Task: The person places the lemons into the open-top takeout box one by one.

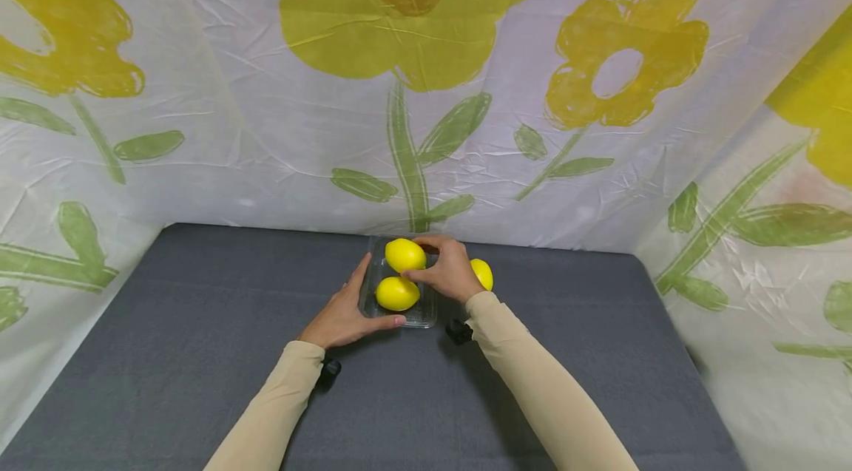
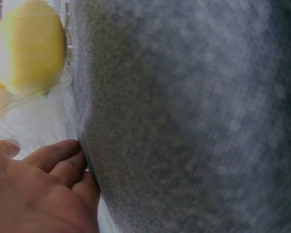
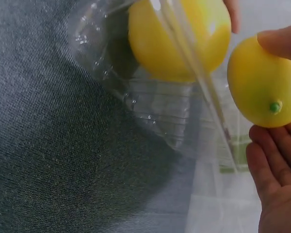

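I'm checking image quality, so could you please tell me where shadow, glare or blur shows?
Head: shadow on the grey cloth beside the right sleeve; left wrist: a lemon washed out at left, the grey cloth blurred toward the right; right wrist: glints on the clear box.

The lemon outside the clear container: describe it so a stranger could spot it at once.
On the dark grey table, find the clear container near the far edge. Right of it lies a yellow lemon, partly hidden behind the right grip. Unlike the other two lemons, it isn't in or over the container.
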{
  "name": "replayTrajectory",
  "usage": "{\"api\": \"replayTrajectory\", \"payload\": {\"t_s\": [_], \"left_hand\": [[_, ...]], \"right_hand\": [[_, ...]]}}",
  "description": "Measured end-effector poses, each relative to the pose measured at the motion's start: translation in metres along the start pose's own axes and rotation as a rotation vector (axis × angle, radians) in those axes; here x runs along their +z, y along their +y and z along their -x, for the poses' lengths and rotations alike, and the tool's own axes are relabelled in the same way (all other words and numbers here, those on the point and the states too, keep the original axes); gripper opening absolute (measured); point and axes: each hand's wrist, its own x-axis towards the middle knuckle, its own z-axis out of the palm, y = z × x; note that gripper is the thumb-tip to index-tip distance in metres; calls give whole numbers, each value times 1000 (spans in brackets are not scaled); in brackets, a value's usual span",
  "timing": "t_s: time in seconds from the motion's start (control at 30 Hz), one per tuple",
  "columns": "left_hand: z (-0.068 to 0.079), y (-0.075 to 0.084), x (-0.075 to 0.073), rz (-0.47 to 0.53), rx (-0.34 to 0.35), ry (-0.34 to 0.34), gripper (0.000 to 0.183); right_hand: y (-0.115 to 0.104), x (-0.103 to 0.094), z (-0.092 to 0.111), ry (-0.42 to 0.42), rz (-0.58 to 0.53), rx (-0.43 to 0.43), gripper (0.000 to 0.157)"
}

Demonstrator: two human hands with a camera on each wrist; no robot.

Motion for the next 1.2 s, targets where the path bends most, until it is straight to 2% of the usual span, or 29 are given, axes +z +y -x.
{"api": "replayTrajectory", "payload": {"t_s": [0.57,0.93,1.2], "left_hand": [[1,0,0,15,11,3,130],[1,1,0,17,4,6,130],[1,1,0,7,8,10,129]], "right_hand": [[5,9,-11,-128,59,24,59],[4,7,-16,-166,100,32,59],[3,8,-18,-152,97,56,62]]}}
